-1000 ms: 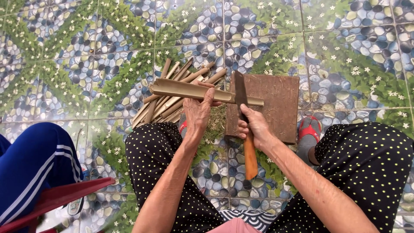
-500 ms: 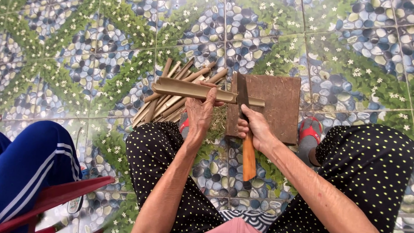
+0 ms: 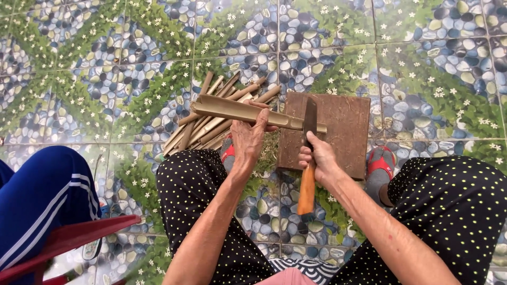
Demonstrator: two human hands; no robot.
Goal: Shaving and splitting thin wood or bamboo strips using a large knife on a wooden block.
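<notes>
Your left hand [image 3: 248, 138] is wrapped around a long pale split bamboo strip [image 3: 240, 112], holding it level above the floor so that it runs from nine o'clock toward three o'clock across the middle of the view. Your right hand [image 3: 317, 158] is closed on the orange wooden handle of a dark-bladed cleaver [image 3: 308, 153], and the blade stands upright against the strip's right end, over the worn brown square wooden board [image 3: 343, 129]. Whether the edge has bitten into the bamboo I cannot tell. Judging by this, the strip in hand looks uncut, with the split barely begun at most. At eleven o'clock from your left hand, a loose pile of similar bamboo sticks [image 3: 211, 119] lies on the pebble-patterned tiled floor [image 3: 422, 63], so plenty seems left to do. A blue-trousered leg of another person [image 3: 47, 195] sits at eight o'clock
</notes>
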